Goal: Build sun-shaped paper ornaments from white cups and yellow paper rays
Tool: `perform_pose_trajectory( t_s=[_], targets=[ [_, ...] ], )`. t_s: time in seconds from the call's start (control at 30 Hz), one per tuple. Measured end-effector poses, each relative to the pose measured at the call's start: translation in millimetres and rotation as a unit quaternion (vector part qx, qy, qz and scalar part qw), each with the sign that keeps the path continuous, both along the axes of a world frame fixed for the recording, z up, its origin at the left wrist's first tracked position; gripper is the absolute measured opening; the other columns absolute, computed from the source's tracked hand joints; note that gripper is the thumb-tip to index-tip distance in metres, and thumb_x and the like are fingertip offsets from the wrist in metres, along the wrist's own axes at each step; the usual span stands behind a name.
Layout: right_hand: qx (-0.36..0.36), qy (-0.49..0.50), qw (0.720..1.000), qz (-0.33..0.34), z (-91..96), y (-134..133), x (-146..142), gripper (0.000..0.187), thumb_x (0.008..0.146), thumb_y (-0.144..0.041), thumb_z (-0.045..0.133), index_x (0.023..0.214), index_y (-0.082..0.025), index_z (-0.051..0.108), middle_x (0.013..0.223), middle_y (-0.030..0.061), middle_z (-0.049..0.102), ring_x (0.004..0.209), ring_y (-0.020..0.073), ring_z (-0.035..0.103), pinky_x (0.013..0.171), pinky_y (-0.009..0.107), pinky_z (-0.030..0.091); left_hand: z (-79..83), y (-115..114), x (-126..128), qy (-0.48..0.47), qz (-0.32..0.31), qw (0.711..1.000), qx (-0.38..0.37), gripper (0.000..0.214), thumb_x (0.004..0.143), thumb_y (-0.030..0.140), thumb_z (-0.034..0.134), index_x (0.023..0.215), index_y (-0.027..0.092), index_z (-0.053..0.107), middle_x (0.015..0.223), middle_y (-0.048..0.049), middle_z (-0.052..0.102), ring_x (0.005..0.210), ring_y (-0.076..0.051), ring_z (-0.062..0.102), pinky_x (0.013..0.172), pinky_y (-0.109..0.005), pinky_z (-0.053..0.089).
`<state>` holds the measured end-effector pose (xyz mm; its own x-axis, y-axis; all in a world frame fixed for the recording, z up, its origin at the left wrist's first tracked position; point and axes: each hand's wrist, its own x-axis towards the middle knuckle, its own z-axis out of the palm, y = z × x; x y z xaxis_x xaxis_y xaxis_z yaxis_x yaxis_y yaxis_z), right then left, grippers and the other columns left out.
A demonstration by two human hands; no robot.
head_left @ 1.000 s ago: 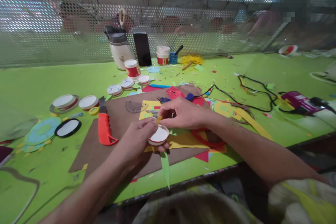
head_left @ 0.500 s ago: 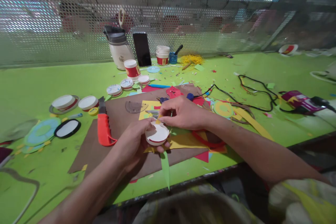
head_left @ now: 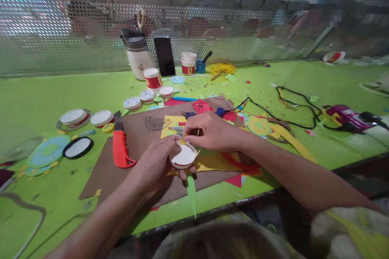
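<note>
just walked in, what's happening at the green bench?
A person is doing paper craft at the green table. The left hand holds a small white cup bottom with a red band, over a brown board. The right hand pinches a small yellow paper bit at the cup's rim. A red utility knife lies on the board to the left, untouched. Coloured paper scraps and a black cable lie around.

I'm looking at a craft workshop: the green tabletop is littered with coloured paper scraps, cut paper discs and small paper cups. A red utility knife lies on a brown cardboard sheet, a corded glue gun sits nearby, and a perforated metal screen backs the bench.
</note>
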<state>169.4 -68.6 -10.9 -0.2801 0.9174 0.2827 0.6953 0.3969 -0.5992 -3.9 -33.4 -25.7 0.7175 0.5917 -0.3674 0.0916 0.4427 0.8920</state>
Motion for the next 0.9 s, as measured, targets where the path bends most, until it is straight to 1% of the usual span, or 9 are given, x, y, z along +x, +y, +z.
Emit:
perform_pose_trajectory(
  t_s=[0.1, 0.2, 0.3, 0.43, 0.53, 0.63, 0.73, 0.83, 0.9],
  targets=[
    [0.023, -0.026, 0.999, -0.001, -1.2, 0, -1, 0.010, 0.078, -0.008, 0.059, 0.070, -0.011, 0.064, 0.068, 0.0024, 0.064, 0.062, 0.0108, 0.053, 0.060, 0.022, 0.038, 2.5, -2, 1, 0.010, 0.015, 1.000, 0.000, 0.003, 0.078, 0.019, 0.051, 0.078, 0.016, 0.052, 0.060, -0.0060, 0.068, 0.051, -0.021, 0.066, 0.037, -0.024, 0.047],
    [0.050, -0.034, 0.998, 0.010, -1.8, 0, -1, 0.009, 0.079, -0.008, 0.059, 0.072, -0.010, 0.065, 0.069, 0.0036, 0.065, 0.063, 0.0114, 0.054, 0.062, 0.023, 0.038, 5.3, -2, 2, 0.024, 0.021, 0.999, 0.013, 0.004, 0.080, 0.018, 0.051, 0.078, 0.018, 0.047, 0.056, -0.0036, 0.066, 0.047, -0.019, 0.064, 0.035, -0.022, 0.045],
    [0.065, -0.034, 0.997, 0.022, -2.5, 0, -1, 0.010, 0.081, -0.009, 0.059, 0.073, -0.010, 0.066, 0.071, 0.0048, 0.066, 0.064, 0.0119, 0.055, 0.062, 0.023, 0.038, 5.8, -2, 2, 0.038, 0.012, 0.999, 0.023, 0.005, 0.081, 0.017, 0.050, 0.079, 0.018, 0.046, 0.057, -0.0038, 0.067, 0.045, -0.018, 0.062, 0.035, -0.024, 0.045],
    [0.083, -0.027, 0.996, 0.035, -4.3, 0, 0, 0.010, 0.082, -0.009, 0.059, 0.075, -0.008, 0.067, 0.071, 0.0064, 0.067, 0.064, 0.0123, 0.055, 0.061, 0.023, 0.039, 3.7, -2, 2, 0.031, 0.004, 0.999, 0.035, 0.007, 0.083, 0.021, 0.052, 0.081, 0.018, 0.046, 0.058, -0.0032, 0.067, 0.046, -0.018, 0.062, 0.035, -0.024, 0.046],
    [0.094, -0.013, 0.995, 0.045, -5.0, 0, 0, 0.010, 0.083, -0.010, 0.059, 0.076, -0.008, 0.067, 0.070, 0.0057, 0.066, 0.064, 0.0119, 0.055, 0.061, 0.022, 0.039, 1.5, -2, 1, 0.027, 0.004, 0.999, 0.041, 0.008, 0.083, 0.022, 0.053, 0.082, 0.017, 0.047, 0.059, -0.0031, 0.067, 0.045, -0.017, 0.062, 0.037, -0.025, 0.047],
    [0.091, -0.005, 0.995, 0.048, -3.1, -1, 0, 0.011, 0.084, -0.013, 0.060, 0.076, -0.010, 0.066, 0.069, 0.0035, 0.064, 0.063, 0.0111, 0.054, 0.060, 0.022, 0.039, 0.0, -1, 1, 0.036, 0.011, 0.998, 0.047, 0.010, 0.084, 0.023, 0.054, 0.083, 0.017, 0.047, 0.061, -0.0041, 0.067, 0.046, -0.017, 0.062, 0.036, -0.024, 0.046],
    [0.064, 0.018, 0.997, 0.038, 2.5, -4, 1, 0.010, 0.084, -0.019, 0.064, 0.078, -0.011, 0.067, 0.069, 0.0025, 0.064, 0.063, 0.0109, 0.053, 0.060, 0.022, 0.040, 0.2, 0, 1, 0.037, 0.013, 0.998, 0.048, 0.010, 0.084, 0.023, 0.054, 0.084, 0.017, 0.047, 0.059, -0.0033, 0.066, 0.047, -0.017, 0.062, 0.037, -0.024, 0.046],
    [0.041, 0.056, 0.998, 0.006, 10.6, -7, 5, 0.018, 0.086, -0.029, 0.064, 0.079, -0.012, 0.068, 0.070, 0.0016, 0.065, 0.063, 0.0105, 0.054, 0.059, 0.021, 0.040, 1.5, 0, 1, 0.026, 0.021, 0.998, 0.061, 0.009, 0.085, 0.023, 0.053, 0.084, 0.017, 0.046, 0.059, -0.0027, 0.066, 0.047, -0.016, 0.062, 0.037, -0.022, 0.045],
    [0.051, 0.066, 0.996, -0.015, 15.0, -7, 9, 0.025, 0.088, -0.033, 0.061, 0.077, -0.012, 0.069, 0.066, -0.0001, 0.062, 0.061, 0.0095, 0.051, 0.059, 0.021, 0.039, 1.7, 0, 1, 0.024, 0.029, 0.997, 0.067, 0.009, 0.085, 0.022, 0.052, 0.083, 0.018, 0.045, 0.057, -0.0023, 0.066, 0.046, -0.015, 0.060, 0.037, -0.021, 0.044]
  ],
)
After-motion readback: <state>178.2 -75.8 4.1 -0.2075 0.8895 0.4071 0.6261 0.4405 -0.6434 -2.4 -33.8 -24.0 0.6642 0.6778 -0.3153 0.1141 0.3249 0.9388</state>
